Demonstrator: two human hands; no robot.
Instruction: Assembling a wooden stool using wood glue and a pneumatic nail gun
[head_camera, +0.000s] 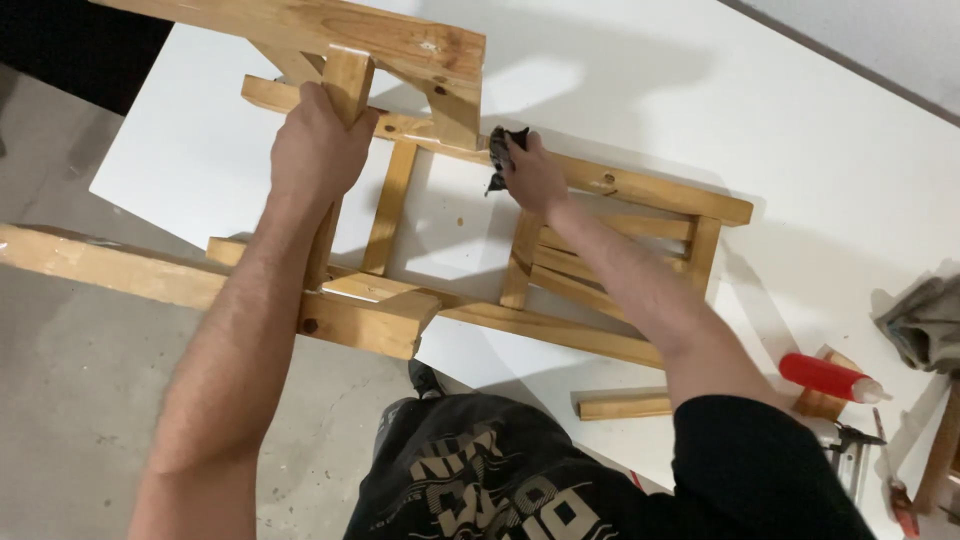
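Lay on its side across the white table (800, 130), the wooden frame (460, 250) of rails and slats, one end hanging past the table edge above the concrete floor (70, 400). Left hand (318, 150): grip closed fully round an upright post of the frame, near its top corner. Right hand (535, 175): grip pinched shut on a small dark rag (500, 155), pressed against the far long rail. Off to the right on the table, well apart from the frame: a red glue bottle (830, 378) with a white tip, a short wood offcut (625, 404), a grey cloth (925, 325), and some hand tools at the corner, too cropped to identify. Beneath the frame on the left, a long loose plank (100, 265) running out over the floor.

Judged as risks: overhanging end likely to tip or slide off the table if the left grip loosened, since much of the weight sat beyond the edge. Hard rubbing on the far rail apt to push the whole frame away and twist it under the steadying hand. Splinters possible from bare wood against bare fingers. Plank close enough underneath to be knocked down by a shifted frame.
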